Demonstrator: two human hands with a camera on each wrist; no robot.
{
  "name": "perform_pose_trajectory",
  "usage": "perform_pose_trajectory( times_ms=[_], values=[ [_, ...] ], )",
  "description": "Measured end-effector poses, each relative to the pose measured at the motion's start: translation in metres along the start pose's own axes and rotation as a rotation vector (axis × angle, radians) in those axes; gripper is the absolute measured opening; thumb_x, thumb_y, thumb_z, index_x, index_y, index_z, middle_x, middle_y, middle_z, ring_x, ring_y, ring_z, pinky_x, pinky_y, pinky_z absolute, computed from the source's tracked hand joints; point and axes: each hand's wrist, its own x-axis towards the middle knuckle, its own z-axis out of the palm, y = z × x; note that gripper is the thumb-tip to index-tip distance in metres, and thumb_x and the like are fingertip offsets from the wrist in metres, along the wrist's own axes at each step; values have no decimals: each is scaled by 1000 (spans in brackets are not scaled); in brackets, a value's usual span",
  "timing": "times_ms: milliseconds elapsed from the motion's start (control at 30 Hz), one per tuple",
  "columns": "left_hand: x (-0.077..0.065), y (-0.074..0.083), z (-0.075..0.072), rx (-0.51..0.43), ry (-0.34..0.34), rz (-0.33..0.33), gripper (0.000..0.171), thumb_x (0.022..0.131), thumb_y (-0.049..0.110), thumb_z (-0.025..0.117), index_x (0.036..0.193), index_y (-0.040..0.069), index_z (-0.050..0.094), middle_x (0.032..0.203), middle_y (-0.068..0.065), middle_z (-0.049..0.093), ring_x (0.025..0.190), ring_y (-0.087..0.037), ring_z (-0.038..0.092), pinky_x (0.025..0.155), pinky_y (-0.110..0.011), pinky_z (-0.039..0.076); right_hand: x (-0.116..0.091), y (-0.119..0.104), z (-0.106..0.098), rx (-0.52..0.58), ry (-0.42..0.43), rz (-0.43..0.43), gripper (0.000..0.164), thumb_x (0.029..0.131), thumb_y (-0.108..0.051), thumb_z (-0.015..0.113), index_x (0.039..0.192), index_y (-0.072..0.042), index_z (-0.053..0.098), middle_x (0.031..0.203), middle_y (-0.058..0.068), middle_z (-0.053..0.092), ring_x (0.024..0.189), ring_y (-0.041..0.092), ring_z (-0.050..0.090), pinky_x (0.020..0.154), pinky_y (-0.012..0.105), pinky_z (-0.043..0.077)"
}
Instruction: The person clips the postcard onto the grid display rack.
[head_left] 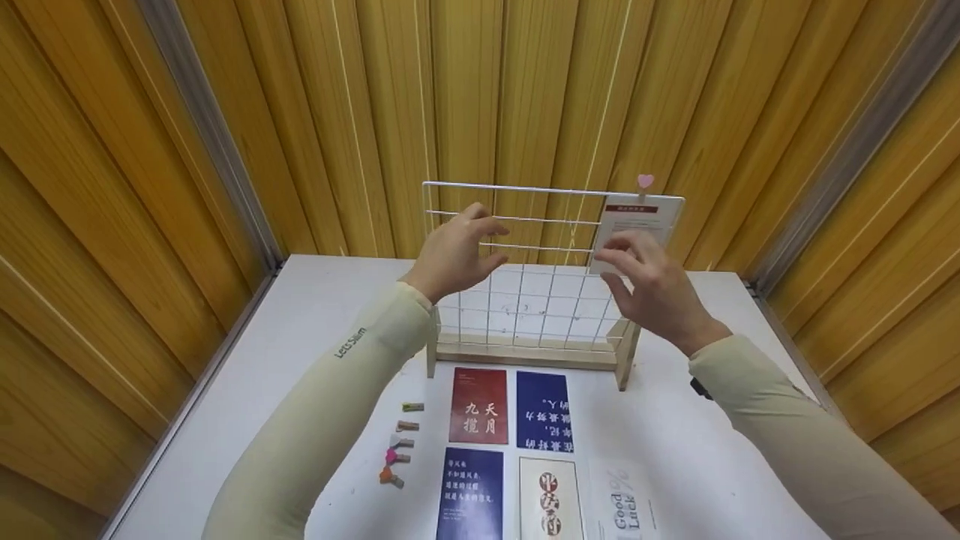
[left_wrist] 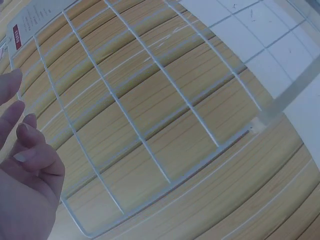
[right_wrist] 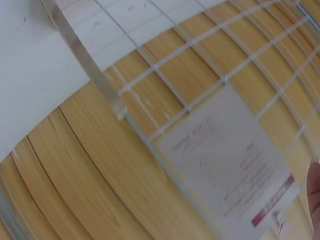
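A white wire grid panel (head_left: pixel 523 300) stands upright in a wooden base (head_left: pixel 525 356). From its top right corner hangs a white card (head_left: pixel 649 221) with a dark red stripe, held by a small clothespin with a pink heart (head_left: pixel 646 181). My right hand (head_left: pixel 656 285) is in front of that card's lower part, fingers loosely bent; nothing shows between them. My left hand (head_left: pixel 459 251) hovers before the left side of the grid, thumb and fingers apart, holding nothing. In the left wrist view its relaxed fingers (left_wrist: pixel 37 155) are near the wires.
Several cards lie on the white table in front of the stand: a red card (head_left: pixel 478 405), blue cards (head_left: pixel 543 411), a cream card (head_left: pixel 551 499) and a white "Good Luck" card (head_left: pixel 619 499). Left of them lie several small clothespins (head_left: pixel 401 456). Yellow wood-look walls (head_left: pixel 517 90) surround the table.
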Motion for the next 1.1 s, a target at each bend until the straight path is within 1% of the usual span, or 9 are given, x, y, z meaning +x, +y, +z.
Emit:
perform_pose_trajectory(
  times_ms=[133,233,400,567,733,800,900,1000,1100],
  values=[
    [-18,-10,3,-2,-9,-36,30,90,24,75,116,12,71,110,-3,60,97,-19,63,81,-34,51,-8,-11,19,50,-110,-27,32,80,7,77,110,-3,70,106,15,61,96,28,61,80,38,56],
    [-33,-16,7,-6,-31,-75,30,89,25,75,116,13,71,108,-2,61,96,-19,63,81,-34,52,-17,-17,31,83,-180,-30,30,81,6,77,108,-5,71,104,12,62,93,26,62,81,35,55],
    [-53,-24,16,-27,-53,-133,30,89,25,76,115,13,71,107,-3,61,94,-18,62,83,-33,51,-31,-23,45,117,-289,-45,30,81,7,76,107,-9,71,103,8,64,96,23,63,83,33,55],
    [-73,-28,27,-35,-79,-224,28,88,25,77,113,14,72,103,-1,63,93,-15,60,85,-31,51,-50,-31,57,140,-422,-71,30,86,4,72,110,-13,71,105,7,65,97,22,63,84,35,54],
    [-90,-33,40,-83,-89,-294,25,89,24,76,111,14,73,100,0,65,92,-17,61,85,-34,51,-71,-38,67,115,-498,-103,34,84,3,74,112,-16,68,106,5,65,96,22,64,83,36,54],
    [-97,-36,45,-91,-88,-319,24,89,24,76,111,14,73,98,0,66,90,-17,61,83,-35,51,-79,-41,72,100,-525,-116,36,83,2,75,112,-16,68,107,5,65,96,22,64,84,36,54],
    [-109,-42,53,-78,-90,-370,24,89,25,75,109,12,73,93,-1,66,82,-16,60,74,-34,52,-89,-45,78,91,-581,-131,36,82,1,77,113,-17,69,108,5,65,98,22,64,85,36,53],
    [-121,-47,63,-45,-101,-455,26,88,28,76,105,9,73,86,-1,66,72,-14,59,63,-32,50,-99,-49,84,90,-634,-140,37,81,1,77,112,-17,70,109,4,65,99,22,64,86,36,53],
    [-133,-51,71,-22,-114,-557,26,87,29,76,101,6,73,78,0,65,65,-13,59,58,-33,49,-108,-52,89,98,-666,-151,41,78,4,77,113,-16,70,110,5,64,100,23,63,87,36,53]
  ],
)
